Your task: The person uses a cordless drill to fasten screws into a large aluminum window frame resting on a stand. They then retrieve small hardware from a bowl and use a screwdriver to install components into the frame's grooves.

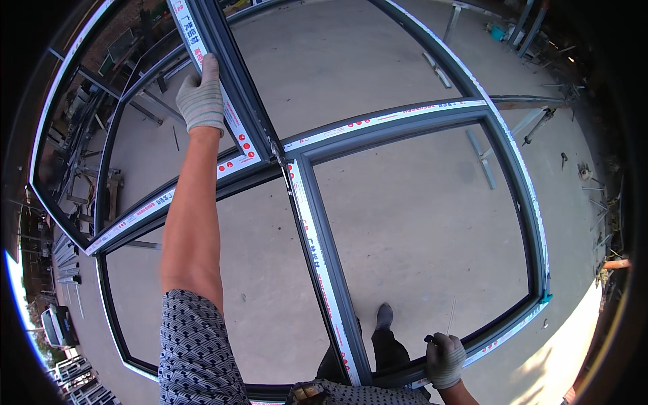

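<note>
A large dark grey metal window frame (331, 233), with printed white protective film along its bars, spreads before me. At its upper left a sash (223, 50) stands swung out from it. My left hand (201, 101), in a striped knit glove, grips the sash's bar, thumb on the filmed face; its other fingers are partly hidden. Metal hinge hardware (277, 154) shows where sash and frame meet. Low on the right, my gloved right hand (445, 361) is closed round what looks like a screwdriver (451, 317), its thin shaft pointing up. That hand is by the frame's near bar.
Metal supports (530, 125) stand under the frame's far right. A teal piece (545, 298) sits at its near right corner. Through the openings show the concrete floor (418, 223) and my shoe (384, 316). Metal profiles (66, 263) lie at left, near a parked car (59, 326).
</note>
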Demonstrator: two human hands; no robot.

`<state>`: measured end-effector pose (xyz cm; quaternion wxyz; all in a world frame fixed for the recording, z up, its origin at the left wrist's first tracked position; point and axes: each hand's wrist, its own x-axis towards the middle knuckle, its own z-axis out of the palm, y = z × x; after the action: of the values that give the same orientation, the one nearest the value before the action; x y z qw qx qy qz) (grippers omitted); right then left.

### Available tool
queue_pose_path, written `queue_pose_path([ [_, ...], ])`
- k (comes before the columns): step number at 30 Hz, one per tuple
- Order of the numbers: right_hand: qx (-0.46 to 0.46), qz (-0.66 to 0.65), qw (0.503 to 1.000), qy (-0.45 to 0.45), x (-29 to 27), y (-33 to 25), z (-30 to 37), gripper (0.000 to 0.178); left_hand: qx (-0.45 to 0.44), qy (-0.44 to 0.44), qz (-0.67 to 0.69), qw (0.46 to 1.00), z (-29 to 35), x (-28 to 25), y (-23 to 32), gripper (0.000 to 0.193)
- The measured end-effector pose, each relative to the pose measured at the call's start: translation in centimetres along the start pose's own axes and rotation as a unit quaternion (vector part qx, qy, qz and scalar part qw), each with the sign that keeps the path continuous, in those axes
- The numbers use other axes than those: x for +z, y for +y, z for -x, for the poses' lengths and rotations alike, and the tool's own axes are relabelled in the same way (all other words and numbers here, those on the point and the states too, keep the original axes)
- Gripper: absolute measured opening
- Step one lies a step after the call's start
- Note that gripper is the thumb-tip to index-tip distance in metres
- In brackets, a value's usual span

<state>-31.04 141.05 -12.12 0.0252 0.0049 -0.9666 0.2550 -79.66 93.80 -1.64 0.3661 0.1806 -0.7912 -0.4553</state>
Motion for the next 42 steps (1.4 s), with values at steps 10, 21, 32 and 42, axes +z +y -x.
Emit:
queue_pose_path([
  [10, -0.072, -0.076, 0.994, 0.009, -1.5, -0.8, -0.6, 0.030, 0.007, -0.020, 0.044, 0.999, 2.2, -4.9, 7.4, 0.060],
  [21, -0.082, -0.222, 0.972, 0.012, -1.7, -0.1, -2.0, 0.023, 0.134, 0.065, 0.134, 0.980, 1.9, -15.3, 25.1, 0.054],
  [32, -0.357, -0.305, 0.876, 0.115, -17.8, -16.3, -19.7, 0.021, 0.082, 0.003, 0.235, 0.968, 12.2, -20.9, 24.7, 0.048],
  [42, -0.530, -0.222, 0.790, 0.215, -28.0, -32.4, -24.2, 0.029, 0.079, -0.038, 0.273, 0.958, 17.2, -22.5, 23.2, 0.038],
])
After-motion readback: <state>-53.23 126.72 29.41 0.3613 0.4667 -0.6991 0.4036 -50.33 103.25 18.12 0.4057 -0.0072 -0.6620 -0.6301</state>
